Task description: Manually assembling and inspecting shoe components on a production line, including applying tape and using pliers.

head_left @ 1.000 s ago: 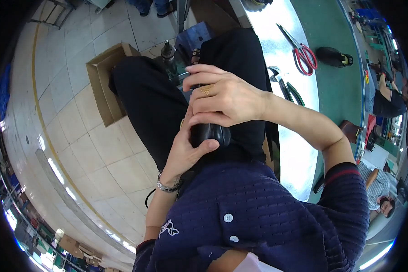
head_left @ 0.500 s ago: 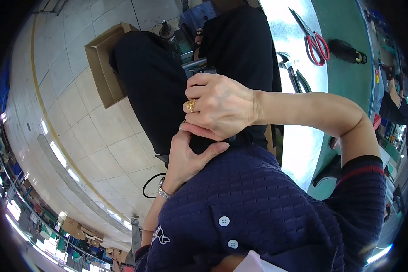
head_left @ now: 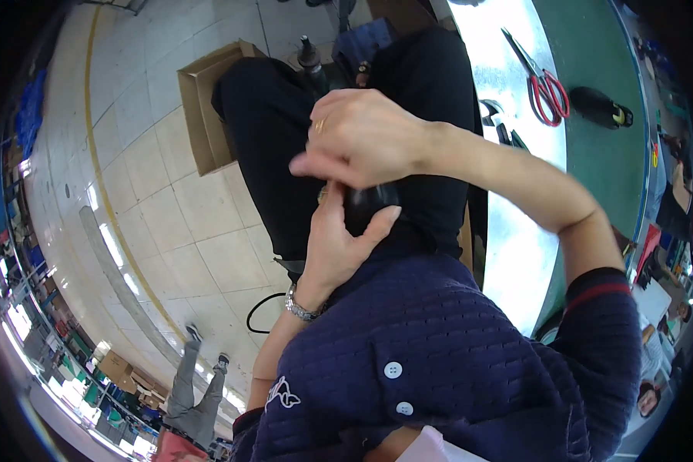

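A smooth, rounded black object, like the heel end of a shoe, rests in my lap, largely covered by my hands. My left hand is closed round its near end, with the thumb on the right and the fingers on the left. Above its far part is my right hand, slightly blurred, with fingers curled and the thumb pointing left. What those fingers hold is hidden. On the metal table to my right lie red-handled scissors and a partly covered hand tool with dark handles.
A black shoe-like thing lies on the green surface beyond the scissors. An open cardboard box is on the floor by my left knee, and a dark bottle-shaped tool stands past my knees. A person in grey trousers walks at lower left.
My right hand has moved up and away from the left thumb, uncovering more of the black object. The left hand keeps its hold. A walking person has come into view at lower left.
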### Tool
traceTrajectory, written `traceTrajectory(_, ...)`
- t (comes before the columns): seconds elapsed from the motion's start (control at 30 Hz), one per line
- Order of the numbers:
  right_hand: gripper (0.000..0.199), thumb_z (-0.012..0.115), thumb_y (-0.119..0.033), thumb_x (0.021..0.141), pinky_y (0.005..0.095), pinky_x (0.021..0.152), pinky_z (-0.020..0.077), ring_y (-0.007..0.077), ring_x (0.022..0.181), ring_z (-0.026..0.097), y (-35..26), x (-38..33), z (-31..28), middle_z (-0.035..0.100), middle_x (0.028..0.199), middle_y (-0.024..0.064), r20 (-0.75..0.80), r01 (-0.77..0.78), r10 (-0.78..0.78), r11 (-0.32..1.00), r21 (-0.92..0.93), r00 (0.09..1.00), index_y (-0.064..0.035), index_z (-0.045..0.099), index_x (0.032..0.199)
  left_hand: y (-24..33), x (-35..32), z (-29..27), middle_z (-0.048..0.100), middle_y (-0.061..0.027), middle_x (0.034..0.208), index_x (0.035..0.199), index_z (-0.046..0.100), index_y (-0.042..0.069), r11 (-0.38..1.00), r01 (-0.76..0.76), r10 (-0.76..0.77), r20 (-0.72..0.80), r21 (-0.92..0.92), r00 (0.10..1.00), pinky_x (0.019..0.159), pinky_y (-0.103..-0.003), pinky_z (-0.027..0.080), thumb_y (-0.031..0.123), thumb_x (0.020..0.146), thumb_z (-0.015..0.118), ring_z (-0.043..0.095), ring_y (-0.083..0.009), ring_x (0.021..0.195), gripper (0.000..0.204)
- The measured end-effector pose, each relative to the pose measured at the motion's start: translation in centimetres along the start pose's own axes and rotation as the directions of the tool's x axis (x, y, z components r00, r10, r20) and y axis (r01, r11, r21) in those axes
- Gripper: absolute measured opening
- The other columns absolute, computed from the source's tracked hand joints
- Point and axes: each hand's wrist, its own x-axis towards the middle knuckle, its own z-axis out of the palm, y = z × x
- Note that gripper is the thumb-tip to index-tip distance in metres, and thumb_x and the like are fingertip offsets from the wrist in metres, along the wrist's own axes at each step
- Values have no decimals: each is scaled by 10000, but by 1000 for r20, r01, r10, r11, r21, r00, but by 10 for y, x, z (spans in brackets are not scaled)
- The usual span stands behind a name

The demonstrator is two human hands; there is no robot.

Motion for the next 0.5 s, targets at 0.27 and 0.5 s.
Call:
traceTrajectory(0.27,615,538,-392,956,403,1096,337,275,1339,402,0,-82,-23,425,1448,91,95,-551,741,401,731,665,-112,357,1472,-9,-4,-3,525,-213,1275,1483,207,-51,995,-91,91,1,-45,996,988,-348,429,456,732,803,552,-276,1152,1085)
traceTrajectory(0.5,914,756,-448,797,440,1069,364,350,1345,368,-29,-93,-7,369,1458,160,254,-646,717,342,683,649,-100,278,1494,-32,60,-26,512,-140,1294,1457,351,90,971,-112,142,136,-210,980,1010,-321,390,577,870,613,450,-224,1245,806)
